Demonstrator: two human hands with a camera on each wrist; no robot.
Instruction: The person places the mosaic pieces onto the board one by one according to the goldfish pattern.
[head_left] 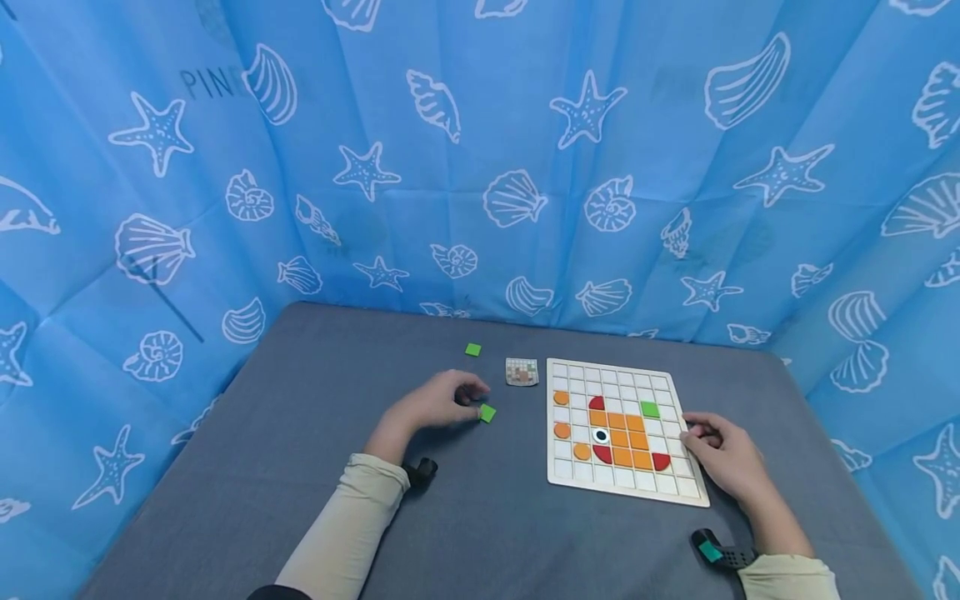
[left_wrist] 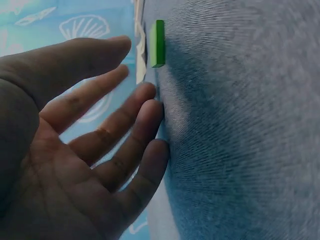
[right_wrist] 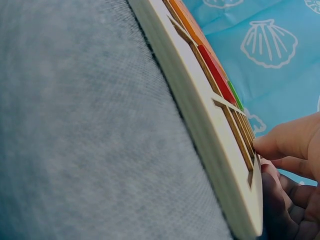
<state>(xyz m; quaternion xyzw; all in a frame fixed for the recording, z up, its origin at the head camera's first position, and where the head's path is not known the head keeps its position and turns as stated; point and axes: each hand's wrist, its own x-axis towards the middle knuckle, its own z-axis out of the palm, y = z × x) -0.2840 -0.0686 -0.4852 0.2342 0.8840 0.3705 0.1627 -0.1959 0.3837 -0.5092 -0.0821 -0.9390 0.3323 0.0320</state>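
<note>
My left hand (head_left: 438, 402) hovers low over the cloth with relaxed fingers, its thumb beside a green square tile (head_left: 487, 413). In the left wrist view a gap shows between the fingers and that tile (left_wrist: 158, 44); nothing is held. A white grid board (head_left: 630, 494) lies flat, bearing orange squares (head_left: 618, 437), orange circles (head_left: 562, 430), red quarter-round pieces (head_left: 661, 461), an eye tile (head_left: 600, 435) and one green square (head_left: 649, 409). My right hand (head_left: 727, 457) grips the board's right edge, thumb on top and fingers curled against the side.
Another green tile (head_left: 473, 349) lies farther back on the grey cloth table (head_left: 360, 350). A small picture card (head_left: 522, 372) sits left of the board. Blue shell-print curtains (head_left: 480, 167) enclose the table's back and sides.
</note>
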